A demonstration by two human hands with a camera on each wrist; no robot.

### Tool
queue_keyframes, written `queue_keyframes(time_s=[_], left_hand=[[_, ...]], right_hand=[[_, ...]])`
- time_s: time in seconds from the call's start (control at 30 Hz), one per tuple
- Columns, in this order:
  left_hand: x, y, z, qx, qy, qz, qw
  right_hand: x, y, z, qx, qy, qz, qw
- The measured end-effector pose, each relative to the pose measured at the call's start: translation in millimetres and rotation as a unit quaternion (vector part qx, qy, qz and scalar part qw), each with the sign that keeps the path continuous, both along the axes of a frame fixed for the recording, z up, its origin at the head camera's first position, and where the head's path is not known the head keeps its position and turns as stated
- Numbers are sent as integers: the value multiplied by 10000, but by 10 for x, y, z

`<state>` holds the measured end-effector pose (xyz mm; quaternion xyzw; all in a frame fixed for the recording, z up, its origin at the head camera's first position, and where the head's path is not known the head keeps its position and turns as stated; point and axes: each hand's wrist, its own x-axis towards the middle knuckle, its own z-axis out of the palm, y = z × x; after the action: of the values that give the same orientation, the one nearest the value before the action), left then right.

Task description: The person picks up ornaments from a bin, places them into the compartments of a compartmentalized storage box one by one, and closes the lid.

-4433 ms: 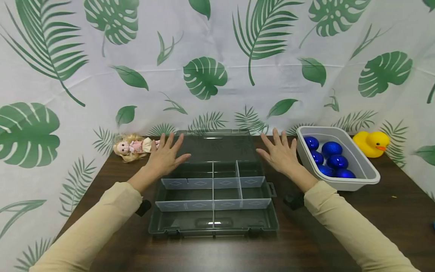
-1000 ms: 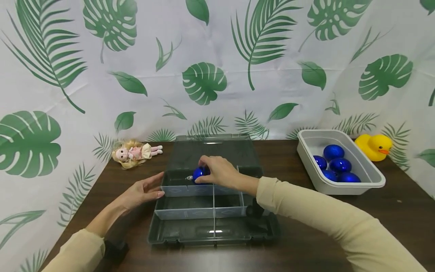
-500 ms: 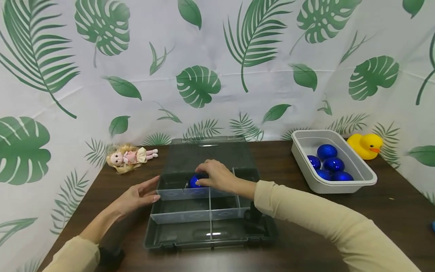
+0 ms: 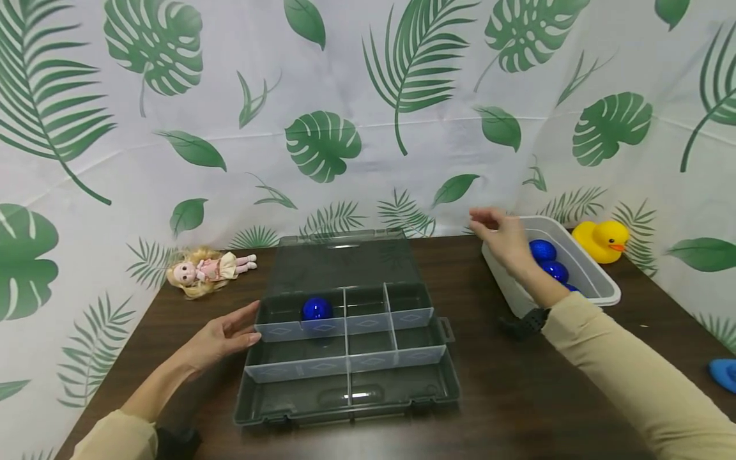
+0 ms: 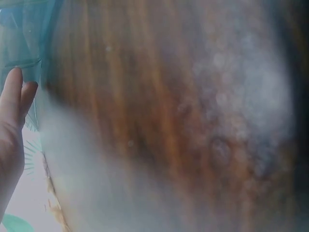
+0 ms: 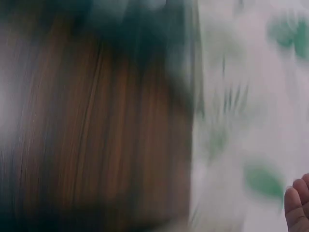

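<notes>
In the head view, a blue Christmas ball point(image 4: 317, 309) lies in the back left compartment of a grey see-through divided box point(image 4: 299, 390), whose lid point(image 4: 345, 259) is folded back. My left hand point(image 4: 215, 345) rests at the box's left side, fingers relaxed, fingertips right at its edge. Over the near left rim of a light grey tub point(image 4: 609, 299) hovers my right hand point(image 4: 506, 243), fingers loosely bent with nothing between them. Several more blue balls point(image 4: 543, 250) lie in the tub, partly hidden by that hand and forearm. The right wrist view is motion-blurred and shows only fingertips point(image 6: 297, 200).
A doll point(image 4: 209, 268) with blond hair lies at the back left of the brown table point(image 4: 483, 390). Behind the tub stands a yellow rubber duck point(image 4: 600, 241). A blue object point(image 4: 723, 374) shows at the right edge. A leaf-print cloth point(image 4: 368, 83) hangs behind the table.
My right hand has let go of the blue Christmas ball in the back left compartment and moved right to the tub. My left hand stays at the box's side. The head view has turned slightly right.
</notes>
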<state>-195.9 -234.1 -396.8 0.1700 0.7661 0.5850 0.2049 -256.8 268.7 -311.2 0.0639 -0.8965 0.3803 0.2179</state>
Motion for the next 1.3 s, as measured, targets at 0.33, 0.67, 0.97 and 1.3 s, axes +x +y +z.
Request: queue_keyframes(time_s=[0.33, 0.67, 0.97, 1.3], left_hand=[[-6, -4, -24, -5, -63, 116, 9999], [-10, -2, -33, 32, -48, 91, 9999], [1, 9, -26, -17, -163, 123, 9998], [6, 10, -8, -54, -228, 176, 9996]], right_hand=[[50, 1108, -244, 814, -1164, -1054, 9842], [10, 1223, -308, 1593, -1494, -1120, 9694], [-41, 1218, -361, 1960, -1294, -1085, 9660], [-60, 1198, -385, 1758, -1372, -1145, 9681]])
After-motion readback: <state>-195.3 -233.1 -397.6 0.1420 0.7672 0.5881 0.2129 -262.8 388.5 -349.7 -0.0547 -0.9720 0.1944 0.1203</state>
